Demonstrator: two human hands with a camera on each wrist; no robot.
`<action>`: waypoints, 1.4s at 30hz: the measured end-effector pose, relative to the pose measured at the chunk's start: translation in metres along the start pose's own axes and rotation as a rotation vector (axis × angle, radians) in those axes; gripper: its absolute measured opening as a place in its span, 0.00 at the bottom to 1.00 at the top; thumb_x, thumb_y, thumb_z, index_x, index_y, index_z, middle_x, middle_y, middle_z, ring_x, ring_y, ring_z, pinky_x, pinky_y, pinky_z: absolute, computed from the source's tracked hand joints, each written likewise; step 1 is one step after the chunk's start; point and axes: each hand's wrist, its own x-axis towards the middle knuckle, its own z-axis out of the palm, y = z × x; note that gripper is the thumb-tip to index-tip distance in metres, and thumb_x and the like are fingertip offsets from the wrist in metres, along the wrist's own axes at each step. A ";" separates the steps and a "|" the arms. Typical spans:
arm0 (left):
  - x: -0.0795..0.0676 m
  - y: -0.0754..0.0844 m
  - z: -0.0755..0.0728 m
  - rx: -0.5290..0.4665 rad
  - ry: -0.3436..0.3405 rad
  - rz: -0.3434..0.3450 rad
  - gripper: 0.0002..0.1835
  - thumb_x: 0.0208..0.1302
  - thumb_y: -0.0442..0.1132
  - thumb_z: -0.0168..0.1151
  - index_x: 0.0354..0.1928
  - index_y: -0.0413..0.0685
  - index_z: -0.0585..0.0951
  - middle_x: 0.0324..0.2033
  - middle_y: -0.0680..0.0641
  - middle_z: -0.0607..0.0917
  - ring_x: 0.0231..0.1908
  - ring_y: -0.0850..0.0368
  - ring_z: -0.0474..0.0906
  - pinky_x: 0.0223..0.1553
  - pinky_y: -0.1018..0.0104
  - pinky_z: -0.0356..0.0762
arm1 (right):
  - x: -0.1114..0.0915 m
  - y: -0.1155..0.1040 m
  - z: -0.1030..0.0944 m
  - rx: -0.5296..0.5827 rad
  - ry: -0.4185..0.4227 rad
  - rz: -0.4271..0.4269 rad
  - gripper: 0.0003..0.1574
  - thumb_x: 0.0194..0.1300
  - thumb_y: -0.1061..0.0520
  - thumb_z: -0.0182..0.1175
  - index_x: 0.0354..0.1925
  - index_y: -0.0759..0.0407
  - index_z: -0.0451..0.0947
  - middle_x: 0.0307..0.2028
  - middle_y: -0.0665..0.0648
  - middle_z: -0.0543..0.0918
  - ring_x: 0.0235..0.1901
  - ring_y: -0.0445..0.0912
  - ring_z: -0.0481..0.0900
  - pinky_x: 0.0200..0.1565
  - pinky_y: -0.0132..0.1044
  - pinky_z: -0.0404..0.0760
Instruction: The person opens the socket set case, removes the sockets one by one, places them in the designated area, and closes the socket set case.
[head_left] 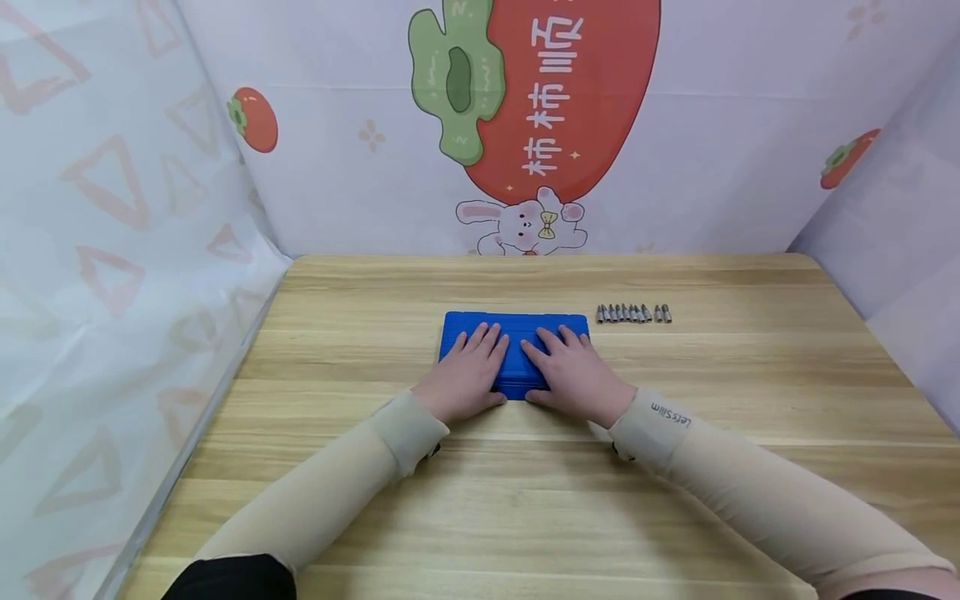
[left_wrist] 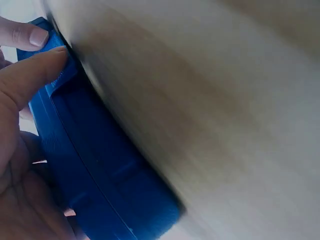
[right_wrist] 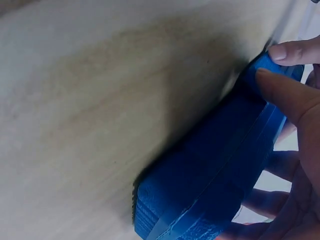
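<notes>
A closed blue plastic case (head_left: 517,358) lies flat on the wooden table. My left hand (head_left: 467,371) rests on the left part of its lid with the fingers spread. On the right part, my right hand (head_left: 581,375) lies the same way, fingers stretched over the lid. Both thumbs touch the front edge close together, at the raised latch in the middle. In the left wrist view the left thumb (left_wrist: 37,72) presses on this latch; the right thumb (right_wrist: 287,92) does so in the right wrist view. The palms and fingers hide much of the lid.
Several short metal screwdriver bits (head_left: 630,313) stand in a row on the table, right of the case, two slightly apart from the others. A printed cloth (head_left: 337,183) hangs behind the table's back edge, and more cloth (head_left: 112,250) covers the left side.
</notes>
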 end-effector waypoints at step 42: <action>0.016 0.008 -0.007 0.162 0.019 -0.037 0.41 0.77 0.54 0.58 0.79 0.36 0.59 0.78 0.36 0.58 0.78 0.43 0.54 0.72 0.44 0.59 | 0.016 0.006 0.003 -0.179 -0.007 -0.123 0.44 0.75 0.42 0.61 0.73 0.72 0.66 0.72 0.71 0.68 0.72 0.63 0.66 0.67 0.63 0.68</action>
